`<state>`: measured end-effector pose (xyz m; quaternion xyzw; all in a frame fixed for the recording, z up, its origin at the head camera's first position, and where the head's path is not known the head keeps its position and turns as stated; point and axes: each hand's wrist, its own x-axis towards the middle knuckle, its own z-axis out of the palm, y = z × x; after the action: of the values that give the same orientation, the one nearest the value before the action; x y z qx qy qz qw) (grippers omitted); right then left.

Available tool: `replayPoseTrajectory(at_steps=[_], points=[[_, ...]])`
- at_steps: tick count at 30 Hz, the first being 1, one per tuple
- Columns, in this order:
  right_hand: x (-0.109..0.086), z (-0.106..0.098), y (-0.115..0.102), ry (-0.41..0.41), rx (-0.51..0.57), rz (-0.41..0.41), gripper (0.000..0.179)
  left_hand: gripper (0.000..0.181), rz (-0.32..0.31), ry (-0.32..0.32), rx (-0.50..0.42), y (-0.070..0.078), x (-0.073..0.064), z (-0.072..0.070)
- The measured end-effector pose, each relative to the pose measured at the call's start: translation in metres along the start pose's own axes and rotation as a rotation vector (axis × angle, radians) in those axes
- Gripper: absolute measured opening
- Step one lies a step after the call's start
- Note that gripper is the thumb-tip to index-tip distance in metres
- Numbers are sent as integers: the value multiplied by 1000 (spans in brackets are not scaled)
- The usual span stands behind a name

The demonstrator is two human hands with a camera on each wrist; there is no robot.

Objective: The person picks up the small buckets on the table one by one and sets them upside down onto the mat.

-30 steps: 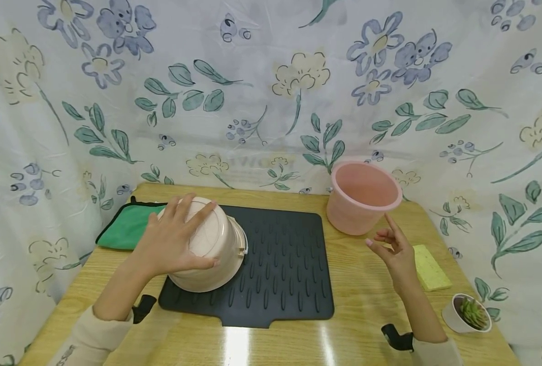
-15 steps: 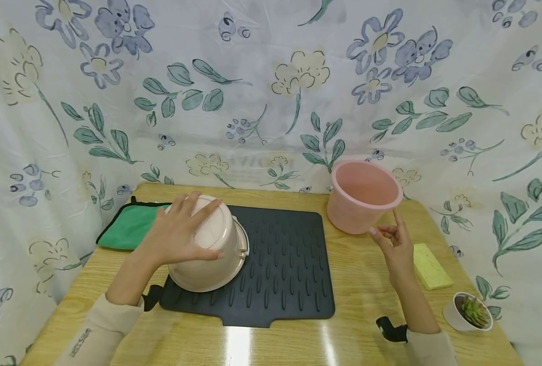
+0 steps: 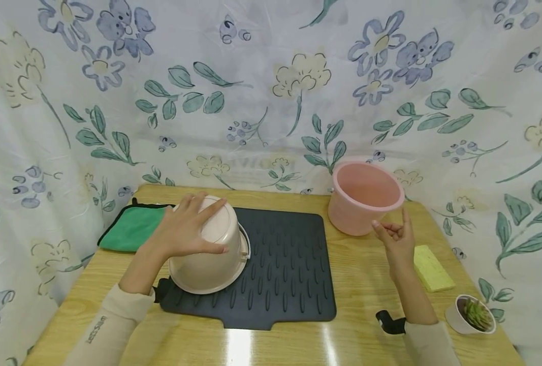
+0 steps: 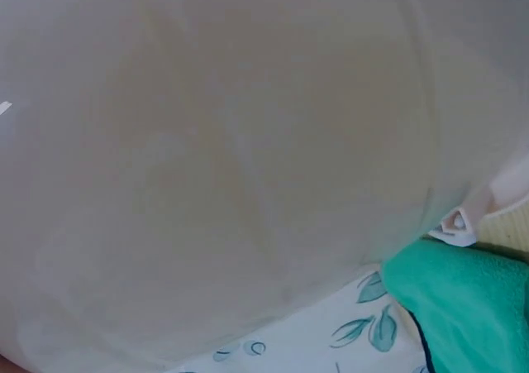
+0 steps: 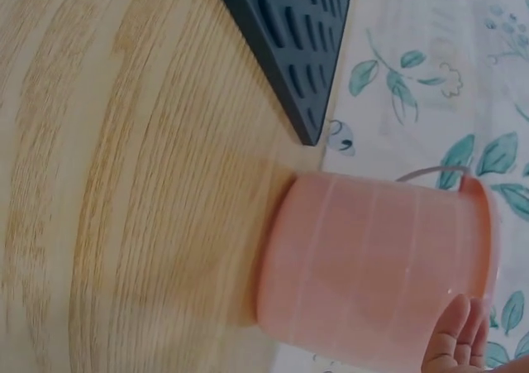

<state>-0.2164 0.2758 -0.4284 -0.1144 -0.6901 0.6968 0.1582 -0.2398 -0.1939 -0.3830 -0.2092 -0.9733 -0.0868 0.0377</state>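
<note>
A beige bucket [image 3: 209,264] stands upside down on the left part of the dark ridged mat [image 3: 284,259]. My left hand [image 3: 186,229] grips it by the upturned base, thumb on the near side and fingers across the bottom. In the left wrist view the bucket wall [image 4: 248,166] fills most of the frame, with a handle hinge [image 4: 457,222] at its edge. My right hand [image 3: 396,244] is at the near right side of the upright pink bucket [image 3: 353,213], index finger by the rim, thumb by the wall, other fingers loosely bent.
A green cloth [image 3: 133,229] with black edging lies at the table's back left. On the right are a yellow sponge [image 3: 433,268] and a small potted succulent [image 3: 472,314]. A floral curtain [image 3: 261,117] hangs behind the wooden table [image 3: 298,345].
The beige bucket's base has swung right under my left hand, so the bucket leans less. My right hand has risen slightly along the pink bucket, which has stayed put.
</note>
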Motion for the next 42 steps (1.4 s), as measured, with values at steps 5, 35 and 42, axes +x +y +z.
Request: replayPoseTrajectory(at_steps=[5,35,42], points=[[3,1,3,7,-29,25,93,111,-1,-30,-16,-1,4,-1],[27,14,-6,119,56,20,89,111,-1,-8,-24,-1,4,0],[36,13,-9,142,272,130,96,111,-8,-14,-33,-1,4,2]])
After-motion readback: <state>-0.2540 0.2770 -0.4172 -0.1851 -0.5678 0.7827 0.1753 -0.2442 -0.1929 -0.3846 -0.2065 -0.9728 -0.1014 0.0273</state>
